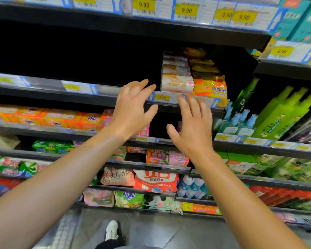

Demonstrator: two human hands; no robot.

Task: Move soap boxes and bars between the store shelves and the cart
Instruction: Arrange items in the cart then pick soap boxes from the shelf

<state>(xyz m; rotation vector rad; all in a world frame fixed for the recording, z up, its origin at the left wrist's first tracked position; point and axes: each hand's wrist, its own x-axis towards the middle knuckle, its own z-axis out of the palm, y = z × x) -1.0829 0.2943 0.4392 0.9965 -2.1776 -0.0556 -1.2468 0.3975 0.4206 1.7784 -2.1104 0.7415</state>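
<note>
both hands are raised toward the upper soap shelf and hold nothing. the left hand has its fingers spread and relaxed, fingertips near the shelf's price rail, just left of a stack of pale soap bars. the right hand is likewise spread wide, fingers straight, in front of the rail below a stack of yellow sulfur soap packs, which sits just beside the pale stack on that same shelf. one shelf down, orange omo soap boxes fill the left side. green bottles stand at right. a white shoe shows on the floor, and part of a wire cart beside it.
</note>
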